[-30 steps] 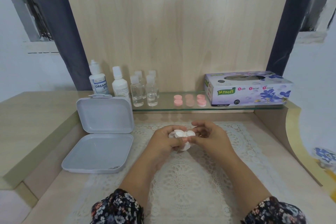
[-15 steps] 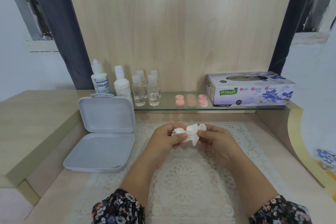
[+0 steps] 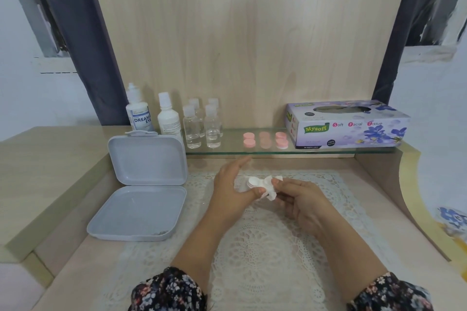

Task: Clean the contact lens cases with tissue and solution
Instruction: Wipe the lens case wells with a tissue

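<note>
— What is nearest to us?

— Two flowered sleeves [image 3: 168, 290] at the near edge, and a lace mat [image 3: 255, 247] under the forearms on the table [image 3: 75, 270].

— And the hands?

— Over the far part of the mat. The left hand [image 3: 228, 190] holds the white lens case [image 3: 255, 182] between thumb and fingers, its forefinger stretched out straight toward the shelf. The right hand [image 3: 300, 199] has its fingers curled round a crumpled tissue [image 3: 269, 190], pressing it against the right end of the case.

— What is to the left?

— A grey plastic box [image 3: 141, 184], open, its lid standing upright.

— Farther back?

— A glass shelf [image 3: 252, 150]. On it, from the left: two white bottles [image 3: 140, 113], four small clear bottles [image 3: 202, 126], pink caps [image 3: 265, 139] in pairs, and at the right a tissue box [image 3: 348, 125]. Behind all of it stands a wooden panel [image 3: 252, 58].
</note>
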A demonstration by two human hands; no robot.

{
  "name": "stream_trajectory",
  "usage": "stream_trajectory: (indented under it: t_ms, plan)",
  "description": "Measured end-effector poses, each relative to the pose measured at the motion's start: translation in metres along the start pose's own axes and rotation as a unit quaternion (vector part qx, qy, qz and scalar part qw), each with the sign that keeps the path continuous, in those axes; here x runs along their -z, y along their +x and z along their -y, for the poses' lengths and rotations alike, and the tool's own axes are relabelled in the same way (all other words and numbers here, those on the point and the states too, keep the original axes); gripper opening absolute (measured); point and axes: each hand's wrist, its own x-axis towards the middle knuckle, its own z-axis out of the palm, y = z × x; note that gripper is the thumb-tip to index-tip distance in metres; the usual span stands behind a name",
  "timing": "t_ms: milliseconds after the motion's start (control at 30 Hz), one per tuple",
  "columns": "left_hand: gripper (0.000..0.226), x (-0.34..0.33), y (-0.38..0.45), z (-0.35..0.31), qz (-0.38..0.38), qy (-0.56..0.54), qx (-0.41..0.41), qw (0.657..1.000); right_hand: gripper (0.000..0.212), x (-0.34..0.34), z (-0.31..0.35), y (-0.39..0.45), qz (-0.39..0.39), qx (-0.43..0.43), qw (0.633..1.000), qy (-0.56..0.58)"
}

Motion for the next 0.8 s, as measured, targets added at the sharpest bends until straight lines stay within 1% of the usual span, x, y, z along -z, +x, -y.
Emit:
stream_trajectory:
  t_ms: [67,100,167,267,333,433,533,633,733,800]
  plan:
    - [0.056,0.002,-0.001,-0.002,-0.015,0.023,-0.041,0.999,0.015,0.001,0.001,0.0,-0.004,0.001,1.0,-0.001]
    - [0.05,0.002,0.0,-0.001,-0.016,0.031,-0.041,0.999,0.016,0.001,0.001,0.0,-0.005,0.003,1.0,-0.001]
    - [0.04,0.002,0.001,0.002,0.001,0.028,-0.011,1.0,0.016,0.002,0.002,-0.001,-0.004,0.006,1.0,0.0]
    - [0.029,0.001,0.002,0.004,0.026,-0.038,0.041,0.998,0.015,0.001,0.003,-0.002,0.003,0.013,1.0,-0.005]
    - [0.026,0.001,0.0,0.001,0.04,-0.034,0.045,0.998,0.015,0.001,0.003,-0.003,-0.002,0.025,0.999,-0.023]
    - [0.021,0.001,0.0,0.0,0.055,0.003,0.029,0.998,0.015,0.002,0.002,-0.004,-0.034,0.057,0.994,-0.085]
    - [0.022,0.001,0.001,0.002,0.048,0.053,0.008,0.997,0.013,0.004,0.0,-0.004,-0.068,0.099,0.981,-0.155]
    - [0.029,0.004,0.003,0.005,0.053,0.066,-0.002,0.996,0.005,0.002,-0.002,-0.005,-0.075,0.147,0.962,-0.219]
    - [0.029,0.006,0.005,0.008,0.067,0.07,-0.003,0.995,0.02,-0.002,0.001,-0.007,-0.065,0.166,0.947,-0.266]
    - [0.026,0.005,0.004,0.01,0.085,0.079,-0.003,0.993,0.02,-0.001,0.002,-0.01,-0.038,0.177,0.927,-0.328]
